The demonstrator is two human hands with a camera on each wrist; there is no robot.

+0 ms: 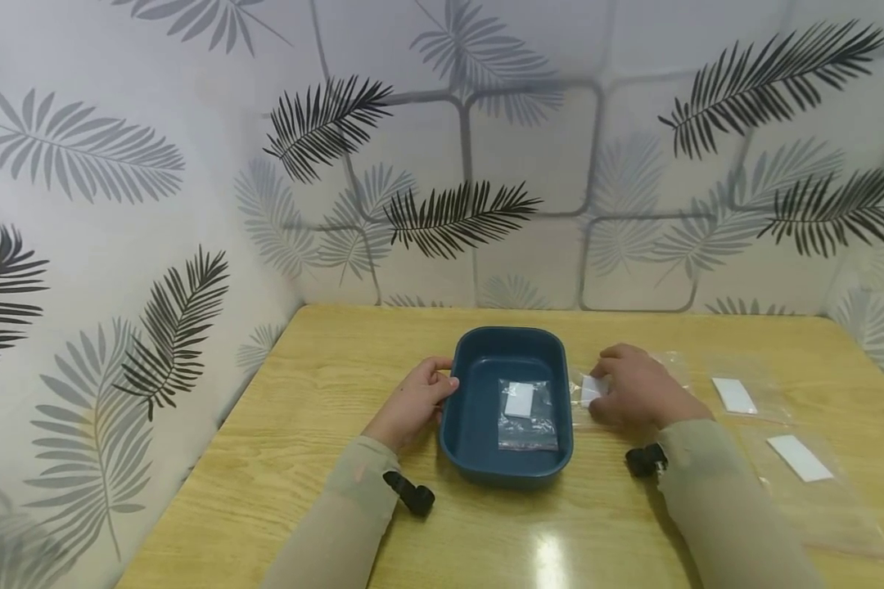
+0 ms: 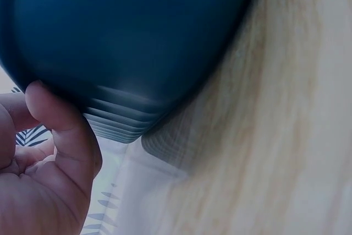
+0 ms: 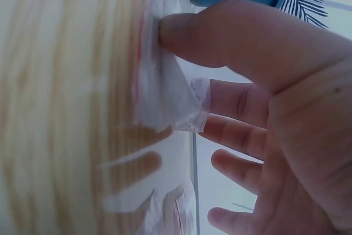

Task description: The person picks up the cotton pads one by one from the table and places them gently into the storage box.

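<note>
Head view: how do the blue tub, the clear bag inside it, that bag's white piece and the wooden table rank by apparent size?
1. Wooden table
2. Blue tub
3. Clear bag inside the tub
4. White piece in that bag

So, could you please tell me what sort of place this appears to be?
Probably an indoor tabletop workspace: a wood-grain table stands before a leaf-print wall covering, with a dark blue tub and clear plastic bags on it.
</note>
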